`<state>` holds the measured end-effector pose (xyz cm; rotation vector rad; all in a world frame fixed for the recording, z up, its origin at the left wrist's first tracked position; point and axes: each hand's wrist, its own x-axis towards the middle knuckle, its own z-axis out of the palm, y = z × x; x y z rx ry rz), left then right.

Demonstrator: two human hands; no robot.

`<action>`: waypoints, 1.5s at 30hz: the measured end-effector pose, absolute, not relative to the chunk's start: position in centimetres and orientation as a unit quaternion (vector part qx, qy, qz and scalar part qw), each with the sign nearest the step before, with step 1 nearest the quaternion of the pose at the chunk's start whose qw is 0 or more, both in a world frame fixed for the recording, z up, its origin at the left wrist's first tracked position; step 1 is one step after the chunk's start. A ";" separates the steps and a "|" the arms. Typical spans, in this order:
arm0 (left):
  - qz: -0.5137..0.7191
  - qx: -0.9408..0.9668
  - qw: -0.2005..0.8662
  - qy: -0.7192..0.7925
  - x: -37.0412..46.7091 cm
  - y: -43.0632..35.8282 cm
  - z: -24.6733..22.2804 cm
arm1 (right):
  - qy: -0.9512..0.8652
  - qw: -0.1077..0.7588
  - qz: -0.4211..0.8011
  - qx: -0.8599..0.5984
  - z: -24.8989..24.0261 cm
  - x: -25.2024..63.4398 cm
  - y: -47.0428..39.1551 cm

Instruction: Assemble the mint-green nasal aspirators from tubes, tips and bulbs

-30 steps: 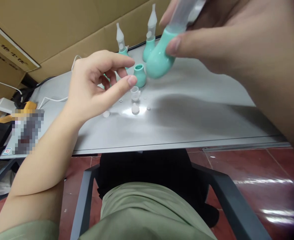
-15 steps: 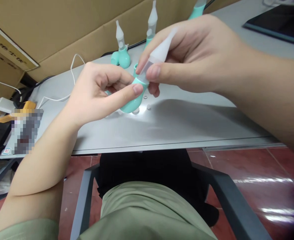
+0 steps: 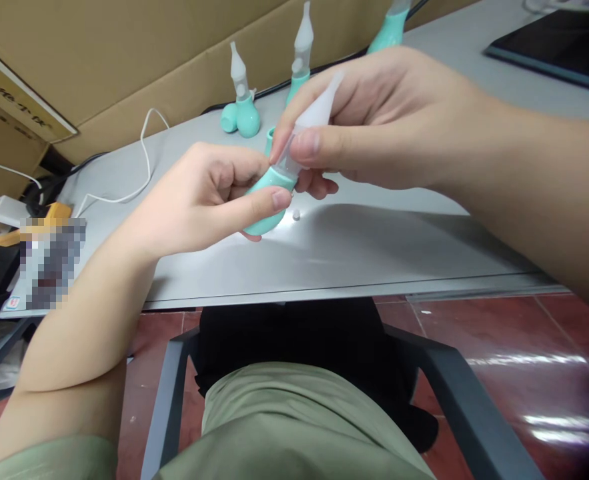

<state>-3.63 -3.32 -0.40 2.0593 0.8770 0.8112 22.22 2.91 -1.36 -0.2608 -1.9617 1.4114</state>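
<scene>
- The long grey table [image 3: 399,247] lies under both hands, its front edge nearest the person.
- The right hand [image 3: 374,130] is closed in a pinch, thumb on the near side and index finger opposite, on the clear plastic barrel [image 3: 285,164]; its other fingers curl beneath, near the left thumb.
- The left hand [image 3: 199,197] is closed around the glossy mint-green bulb [image 3: 273,222], its thumb laid across the front and a fingertip showing below.
- The black flat object [image 3: 559,50] lies at the table's far right.
- The held bulb, barrel and frosted white tapered tip [image 3: 317,112] form one tilted line above the table, the tip pointing up and to the right.
- Behind the hands stand two bulbs with clear barrels and white tips, the left one [image 3: 248,119] and the middle one [image 3: 301,57]; a third mint-green bulb [image 3: 387,33] is partly cut off by the top of the view.
- A short mint-green piece [image 3: 229,118] sits just beside the left one.
- A small pale piece [image 3: 296,215] lies just right of the held bulb.
</scene>
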 end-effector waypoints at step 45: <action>0.508 0.797 0.188 0.267 -5.4 1.5 -3.3 | -0.753 0.339 0.313 -0.469 0.8 25.1 5.1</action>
